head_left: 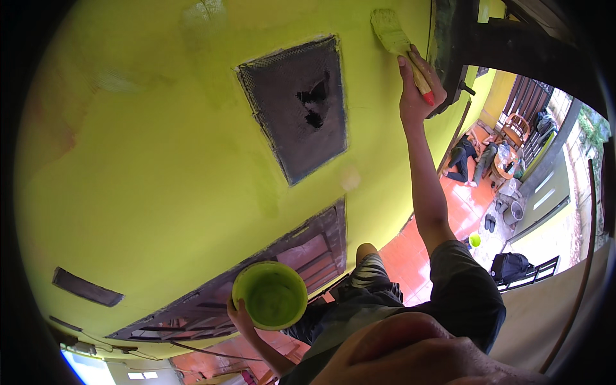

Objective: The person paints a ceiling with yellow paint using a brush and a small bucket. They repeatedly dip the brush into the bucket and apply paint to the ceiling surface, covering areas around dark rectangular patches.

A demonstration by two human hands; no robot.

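Observation:
My right hand (417, 96) is raised high and closed around the red-tipped handle of a wide paintbrush (389, 32). Its bristles are coated yellow-green and lie against or very close to the yellow-green wall (160, 160), near a dark frame; contact is hard to make out. Lower down, my left hand (240, 316) grips the side of a round tub (300, 285) with green paint inside. The tub is tipped so that its opening shows. Some of the left fingers are hidden behind it.
A mesh-covered opening (295, 141) with torn holes is set in the wall. Below is a brown slatted wooden panel (324, 253). At right, people's legs (461, 160) show near a wooden chair (515, 130) on the orange tiled floor (410, 256), with a backpack (510, 266) nearer.

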